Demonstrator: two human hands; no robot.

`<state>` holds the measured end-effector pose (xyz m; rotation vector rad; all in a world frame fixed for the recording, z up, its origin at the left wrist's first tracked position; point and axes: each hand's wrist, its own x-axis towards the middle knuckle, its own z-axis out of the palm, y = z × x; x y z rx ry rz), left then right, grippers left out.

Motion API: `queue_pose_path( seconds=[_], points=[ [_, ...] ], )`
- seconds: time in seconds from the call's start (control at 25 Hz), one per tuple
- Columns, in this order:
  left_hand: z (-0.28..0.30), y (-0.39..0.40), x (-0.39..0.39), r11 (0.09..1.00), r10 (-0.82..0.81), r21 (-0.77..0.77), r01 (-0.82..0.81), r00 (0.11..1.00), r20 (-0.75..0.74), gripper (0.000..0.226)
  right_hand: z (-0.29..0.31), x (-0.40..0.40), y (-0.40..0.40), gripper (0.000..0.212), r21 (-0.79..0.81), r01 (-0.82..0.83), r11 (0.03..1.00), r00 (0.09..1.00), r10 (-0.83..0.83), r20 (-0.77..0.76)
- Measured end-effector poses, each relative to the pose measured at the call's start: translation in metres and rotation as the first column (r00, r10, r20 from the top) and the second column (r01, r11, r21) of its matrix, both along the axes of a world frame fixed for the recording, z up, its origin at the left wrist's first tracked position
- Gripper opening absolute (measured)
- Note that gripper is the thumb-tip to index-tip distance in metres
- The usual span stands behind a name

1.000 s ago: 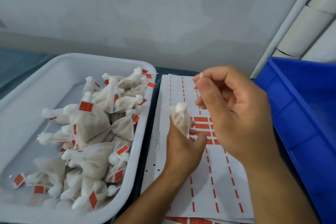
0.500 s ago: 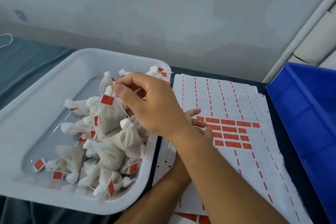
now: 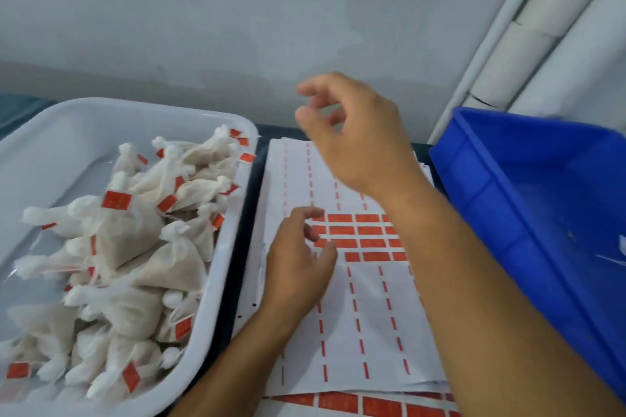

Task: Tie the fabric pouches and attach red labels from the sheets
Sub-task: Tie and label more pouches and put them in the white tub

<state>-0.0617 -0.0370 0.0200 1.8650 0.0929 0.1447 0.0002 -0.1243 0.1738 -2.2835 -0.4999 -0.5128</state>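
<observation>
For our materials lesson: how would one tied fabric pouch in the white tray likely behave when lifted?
A tied pouch probably sags, since its thin cloth slumps over its neighbours. It looks light for its size. It seems unlikely to roll, lying flat-sided in the white tray.

The right hand (image 3: 352,132) is motion-blurred at its fingertips, so whether it pinches anything cannot be told. Its forearm hides part of the white sheet of red rectangular labels (image 3: 366,237). Right of the hands, the blue plastic bin (image 3: 528,200) runs off the edge; left of them, the white plastic tray (image 3: 233,247) is cut off.
</observation>
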Motion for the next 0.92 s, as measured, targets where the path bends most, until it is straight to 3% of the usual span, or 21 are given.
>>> queue_pose_path(
  seconds=[0.24,0.48,0.6,0.68,0.92],
  points=[
    [-0.003,-0.004,-0.002,0.995,0.008,0.102,0.002,0.995,-0.097,0.046,0.025,0.022,-0.141,0.024,-0.191,0.420,0.887,0.893,-0.441,-0.085],
    [0.003,-0.009,-0.001,0.983,-0.008,0.183,0.023,0.997,-0.083,0.046,0.024,-0.001,-0.255,0.030,-0.496,0.536,0.684,0.623,-0.716,-0.315],
    [-0.003,-0.011,0.003,0.984,-0.035,0.171,0.051,0.995,-0.096,0.048,0.009,-0.018,-0.286,0.030,-0.566,0.484,0.667,0.475,-0.744,-0.470],
    [-0.004,-0.014,0.005,0.978,-0.035,0.199,0.057,0.993,-0.110,0.051,-0.007,-0.029,-0.293,0.028,-0.541,0.453,0.708,0.397,-0.704,-0.589],
    [-0.008,-0.018,0.008,0.974,-0.036,0.218,0.060,0.993,-0.108,0.050,-0.044,-0.030,-0.284,0.027,-0.422,0.401,0.813,0.334,-0.559,-0.759]
  ],
)
